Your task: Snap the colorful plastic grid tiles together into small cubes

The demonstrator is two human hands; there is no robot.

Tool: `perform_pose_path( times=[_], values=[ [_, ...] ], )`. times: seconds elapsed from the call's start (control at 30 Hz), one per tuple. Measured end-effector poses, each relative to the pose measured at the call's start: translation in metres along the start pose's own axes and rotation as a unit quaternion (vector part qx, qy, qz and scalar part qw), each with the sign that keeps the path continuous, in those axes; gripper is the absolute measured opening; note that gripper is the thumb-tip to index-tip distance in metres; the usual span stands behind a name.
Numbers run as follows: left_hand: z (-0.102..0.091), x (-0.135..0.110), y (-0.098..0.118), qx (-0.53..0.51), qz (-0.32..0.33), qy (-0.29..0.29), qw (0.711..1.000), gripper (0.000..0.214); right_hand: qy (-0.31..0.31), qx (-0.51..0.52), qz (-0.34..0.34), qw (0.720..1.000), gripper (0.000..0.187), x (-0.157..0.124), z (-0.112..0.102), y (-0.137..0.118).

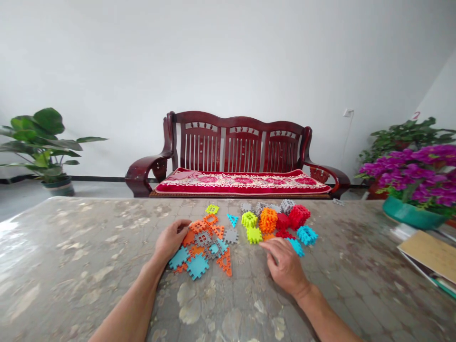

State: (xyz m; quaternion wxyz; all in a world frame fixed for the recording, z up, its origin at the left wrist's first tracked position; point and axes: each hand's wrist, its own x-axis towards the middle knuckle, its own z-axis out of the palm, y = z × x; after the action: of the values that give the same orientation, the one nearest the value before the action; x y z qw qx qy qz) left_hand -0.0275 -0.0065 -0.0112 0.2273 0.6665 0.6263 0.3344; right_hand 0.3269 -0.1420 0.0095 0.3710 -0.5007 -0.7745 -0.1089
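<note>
A loose heap of flat plastic interlocking building tiles lies mid-table, with orange, grey and light-blue pieces, such as a light-blue square tile (197,266) and an orange triangular tile (224,262). My left hand (173,240) rests at the heap's left edge, fingers bent and apart, beside an orange tile (197,227). On the right, tiles stand in colour groups: lime-green (254,235), orange (268,220), red (299,216), blue (307,235) and grey (287,205). My right hand (285,264) is in front of these, its index fingertip near the lime-green tile; no held piece shows.
A patterned grey cover lies over the table (228,313). At right are a teal flower pot (413,213) with purple flowers, and a tan notebook (429,254) on papers. Beyond the table stands a dark red wooden bench (242,142); a potted plant (42,142) is at left.
</note>
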Motion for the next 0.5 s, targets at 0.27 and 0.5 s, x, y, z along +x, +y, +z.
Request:
perform_pose_path(
  times=[0.27, 0.5],
  values=[
    [0.004, 0.005, -0.003, -0.006, 0.022, -0.024, 0.999, 0.044, -0.069, 0.103, -0.097, 0.988, 0.047, 0.02, 0.041, -0.062],
    [0.003, -0.003, 0.014, 0.065, 0.103, -0.047, 0.991, 0.049, -0.032, 0.15, -0.072, 0.986, 0.048, 0.032, 0.057, -0.061]
  ],
)
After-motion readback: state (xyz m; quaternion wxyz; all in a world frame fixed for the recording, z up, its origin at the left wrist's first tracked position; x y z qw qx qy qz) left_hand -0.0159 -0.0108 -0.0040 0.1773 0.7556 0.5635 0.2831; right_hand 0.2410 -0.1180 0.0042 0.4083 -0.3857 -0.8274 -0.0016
